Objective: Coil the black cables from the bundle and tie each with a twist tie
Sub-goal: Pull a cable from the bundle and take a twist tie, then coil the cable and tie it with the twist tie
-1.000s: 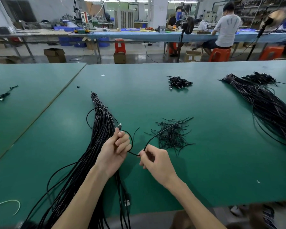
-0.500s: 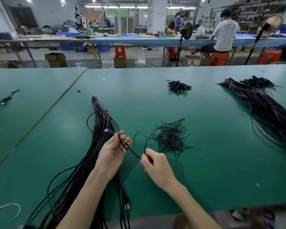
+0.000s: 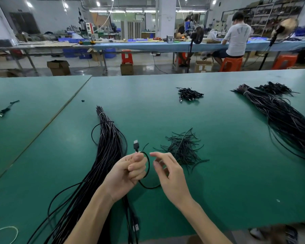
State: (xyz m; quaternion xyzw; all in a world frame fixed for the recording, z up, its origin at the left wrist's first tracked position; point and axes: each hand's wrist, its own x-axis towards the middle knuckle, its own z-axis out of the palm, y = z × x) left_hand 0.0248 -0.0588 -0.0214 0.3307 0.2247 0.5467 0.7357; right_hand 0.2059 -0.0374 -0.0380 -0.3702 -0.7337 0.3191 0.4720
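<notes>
Two hands (image 3: 127,173) (image 3: 171,178), two cable bundles (image 3: 109,147) (image 3: 285,117) (black), one twist-tie pile (image 3: 182,148)

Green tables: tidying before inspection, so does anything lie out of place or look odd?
Only small strays: a lone cable lies apart on the left table, a small black bit sits near the seam, and a white loop lies at the near left edge. Nothing looks damaged.

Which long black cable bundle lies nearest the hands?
The left long black cable bundle, passing under the left hand; the other long bundle lies far right on the green table.
</notes>
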